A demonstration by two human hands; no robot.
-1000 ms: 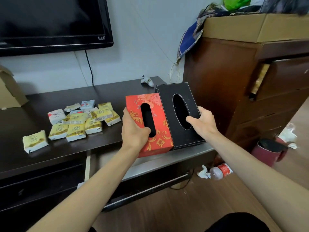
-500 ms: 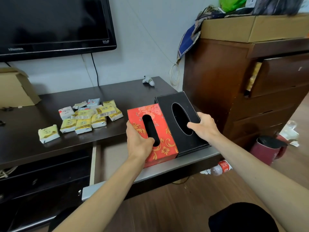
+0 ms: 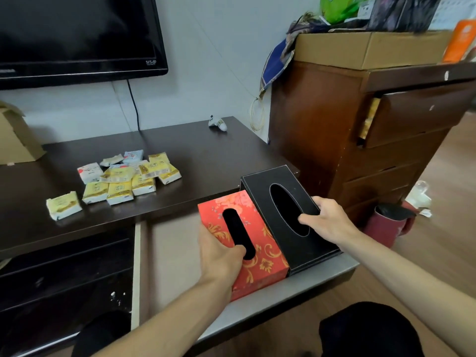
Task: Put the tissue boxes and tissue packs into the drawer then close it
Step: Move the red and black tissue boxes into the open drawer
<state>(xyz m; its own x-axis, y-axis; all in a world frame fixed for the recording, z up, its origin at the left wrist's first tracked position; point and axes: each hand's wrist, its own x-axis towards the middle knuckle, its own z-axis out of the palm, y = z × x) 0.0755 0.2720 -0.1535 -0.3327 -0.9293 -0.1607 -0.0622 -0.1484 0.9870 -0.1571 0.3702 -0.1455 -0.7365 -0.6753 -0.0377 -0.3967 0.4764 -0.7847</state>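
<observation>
Red box: a red cardboard tissue box with gold and pink flower patterns [image 3: 244,243] sits tilted over the right part of the open drawer, its long side touching the black box.
Black box: a black leather-look tissue box with an oval slot [image 3: 286,210] lies just right of the red one, its far end reaching the desk edge.
Left hand: the left hand [image 3: 219,256] grips the red box at its near end, fingers wrapped around the left side and thumb at the slot.
Right hand: the right hand [image 3: 327,220] holds the black box, thumb pressed at the slot edge and fingers curled over the right side.
Drawer: a pulled-out drawer with a pale bottom and grey front rim [image 3: 296,287] lies below both boxes.
Tissue packs: a cluster of small yellow and white tissue packs [image 3: 121,179] rests on the dark brown wooden desk [image 3: 201,161], well left of the boxes.
Surroundings: a black television [image 3: 77,34] hangs above; a reddish-brown chest of drawers [image 3: 360,150] stands to the right.
</observation>
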